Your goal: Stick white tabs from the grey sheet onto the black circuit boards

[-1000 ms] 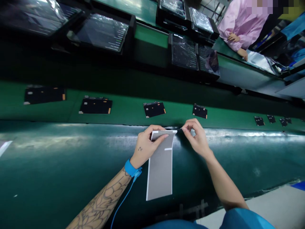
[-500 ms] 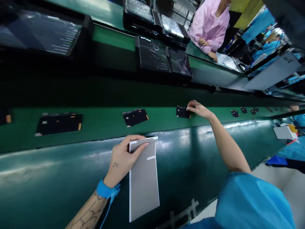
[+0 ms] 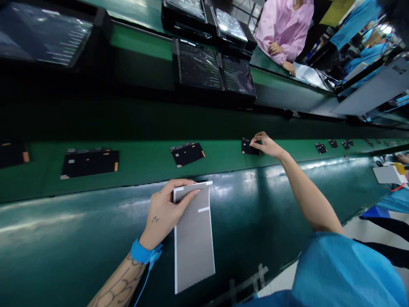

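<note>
My left hand [image 3: 168,209] is closed on a grey rectangular sheet [image 3: 194,243] with white edges and a short white strip near its upper right. The thumb lies on its face, and the sheet hangs down over the near bench. Farther off, my right hand [image 3: 266,145] has thumb and fingertips pinched together at a small black panel [image 3: 247,147] on the green belt. Whether anything is between those fingertips is hidden. Left of it lies a second black panel [image 3: 188,155] with orange and white patches. A blue wrist strap [image 3: 141,252] with a cord circles my left wrist.
Another black panel [image 3: 91,164] lies on the green belt [image 3: 147,160], with several smaller-looking ones farther right. Black trays holding film-covered screens [image 3: 200,66] stand beyond. A person in pink [image 3: 281,32] is across the line. A white box [image 3: 388,175] stands at right.
The black panels have shifted right along the belt. My right hand has stayed at the same panel, its fingertips now farther over it. My left hand and the grey sheet have hardly moved.
</note>
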`<state>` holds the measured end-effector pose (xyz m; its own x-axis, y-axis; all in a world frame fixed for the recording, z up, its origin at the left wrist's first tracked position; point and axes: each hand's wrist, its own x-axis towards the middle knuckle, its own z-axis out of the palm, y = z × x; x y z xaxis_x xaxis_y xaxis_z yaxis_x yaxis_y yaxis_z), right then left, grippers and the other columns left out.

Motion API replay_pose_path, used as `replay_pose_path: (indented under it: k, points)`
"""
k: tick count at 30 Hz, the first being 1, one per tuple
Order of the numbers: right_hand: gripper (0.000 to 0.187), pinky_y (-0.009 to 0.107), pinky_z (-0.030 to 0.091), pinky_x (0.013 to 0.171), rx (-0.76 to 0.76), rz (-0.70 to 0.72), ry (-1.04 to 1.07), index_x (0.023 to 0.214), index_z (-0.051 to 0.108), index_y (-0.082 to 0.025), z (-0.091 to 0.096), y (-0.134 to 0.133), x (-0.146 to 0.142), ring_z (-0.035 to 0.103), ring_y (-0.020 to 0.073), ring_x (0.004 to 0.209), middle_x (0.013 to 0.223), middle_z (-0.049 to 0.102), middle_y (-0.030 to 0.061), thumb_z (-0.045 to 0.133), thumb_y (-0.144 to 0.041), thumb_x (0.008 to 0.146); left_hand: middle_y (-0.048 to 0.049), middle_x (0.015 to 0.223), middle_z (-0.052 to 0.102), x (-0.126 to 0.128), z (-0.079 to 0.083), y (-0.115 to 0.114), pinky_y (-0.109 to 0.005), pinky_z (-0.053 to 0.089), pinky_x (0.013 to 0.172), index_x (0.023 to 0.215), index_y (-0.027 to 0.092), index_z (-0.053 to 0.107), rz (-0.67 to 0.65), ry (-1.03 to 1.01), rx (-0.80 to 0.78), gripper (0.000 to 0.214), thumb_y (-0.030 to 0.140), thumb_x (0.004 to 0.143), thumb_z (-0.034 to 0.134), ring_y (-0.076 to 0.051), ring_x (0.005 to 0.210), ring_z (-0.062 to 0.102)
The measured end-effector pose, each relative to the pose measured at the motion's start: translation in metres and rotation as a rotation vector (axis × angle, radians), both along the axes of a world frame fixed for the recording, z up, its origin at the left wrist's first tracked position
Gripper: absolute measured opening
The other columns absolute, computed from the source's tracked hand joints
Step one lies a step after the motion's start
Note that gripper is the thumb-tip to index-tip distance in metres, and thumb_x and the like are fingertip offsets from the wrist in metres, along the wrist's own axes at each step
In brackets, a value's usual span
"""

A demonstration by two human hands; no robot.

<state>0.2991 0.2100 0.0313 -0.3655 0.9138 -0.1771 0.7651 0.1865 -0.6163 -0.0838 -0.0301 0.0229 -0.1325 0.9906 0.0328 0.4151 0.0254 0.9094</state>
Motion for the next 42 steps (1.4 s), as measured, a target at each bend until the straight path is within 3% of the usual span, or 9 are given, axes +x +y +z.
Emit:
replay_pose_path:
  k: [7,10,13,15,18,21,28,35,42]
  points:
    - [0.016,0.054,0.054,0.111,0.053,-0.071,-0.03,0.088,0.076,-0.02,-0.003,-0.001,0.004,0.062,0.031,0.113,0.113,0.062,0.0129,0.077,-0.036,0.088,-0.0058,0.106,0.084,0.0,-0.002,0.0,-0.035,0.062,0.077,0.106,0.024,0.077,-0.011,-0.026,0.009,0.032,0.053,0.093,0.078,-0.026,0.092,0.078]
    - [0.018,0.05,0.055,0.106,0.186,-0.148,0.024,0.089,0.069,-0.021,0.001,-0.015,-0.006,0.062,0.0292,0.107,0.104,0.065,0.0107,0.078,-0.036,0.086,-0.0051,0.104,0.084,0.002,-0.003,0.0,-0.034,0.062,0.077,0.104,0.023,0.077,0.003,-0.031,0.014,0.028,0.049,0.093,0.079,-0.025,0.091,0.079]
    - [0.017,0.046,0.056,0.099,0.345,-0.177,0.185,0.099,0.068,-0.023,0.009,-0.058,-0.043,0.063,0.0264,0.104,0.107,0.067,0.0097,0.07,-0.039,0.097,-0.005,0.106,0.084,0.005,-0.003,0.001,-0.034,0.063,0.08,0.105,0.023,0.077,0.007,-0.059,0.045,0.024,0.044,0.094,0.079,-0.025,0.094,0.08]
    - [0.014,0.044,0.057,0.091,0.304,-0.053,0.292,0.106,0.07,-0.026,0.016,-0.098,-0.079,0.065,0.025,0.101,0.109,0.068,0.0084,0.065,-0.039,0.103,-0.0051,0.111,0.084,0.007,-0.002,0.002,-0.036,0.064,0.088,0.109,0.024,0.077,0.003,-0.085,0.072,0.021,0.039,0.094,0.079,-0.025,0.098,0.08]
    - [0.013,0.048,0.058,0.095,0.264,0.132,0.363,0.115,0.074,-0.031,0.025,-0.152,-0.128,0.067,0.0265,0.109,0.114,0.069,0.0079,0.068,-0.035,0.104,-0.005,0.108,0.084,0.008,-0.001,0.002,-0.035,0.064,0.086,0.11,0.023,0.077,0.016,-0.096,0.065,0.021,0.037,0.094,0.079,-0.024,0.093,0.08]
    - [0.014,0.051,0.058,0.093,0.277,0.205,0.386,0.115,0.076,-0.034,0.027,-0.175,-0.155,0.068,0.0271,0.106,0.112,0.069,0.0071,0.07,-0.031,0.103,-0.0051,0.105,0.084,0.009,-0.001,0.001,-0.036,0.064,0.085,0.109,0.023,0.076,0.022,-0.094,0.062,0.02,0.037,0.095,0.079,-0.024,0.093,0.08]
    - [0.013,0.052,0.056,0.087,0.351,0.244,0.306,0.112,0.077,-0.036,0.02,-0.172,-0.155,0.068,0.0283,0.099,0.108,0.072,0.0062,0.069,-0.029,0.104,-0.0028,0.1,0.084,0.01,-0.003,0.002,-0.033,0.063,0.079,0.104,0.024,0.076,0.017,-0.103,0.082,0.016,0.035,0.094,0.081,-0.021,0.084,0.079]
    - [0.01,0.05,0.05,0.088,0.401,0.327,0.129,0.114,0.068,-0.03,0.02,-0.174,-0.156,0.067,0.0291,0.103,0.113,0.072,0.0084,0.06,-0.028,0.108,-0.0027,0.099,0.084,0.011,-0.004,0.003,-0.032,0.061,0.074,0.105,0.024,0.076,0.016,-0.095,0.065,0.017,0.035,0.094,0.08,-0.02,0.079,0.077]
    - [0.007,0.048,0.053,0.091,0.258,0.297,0.272,0.111,0.061,-0.028,0.025,-0.162,-0.15,0.064,0.027,0.107,0.112,0.065,0.0087,0.054,-0.028,0.111,-0.003,0.098,0.083,0.011,-0.004,0.003,-0.03,0.058,0.066,0.105,0.024,0.077,0.035,-0.129,0.037,0.019,0.038,0.094,0.081,-0.02,0.076,0.075]
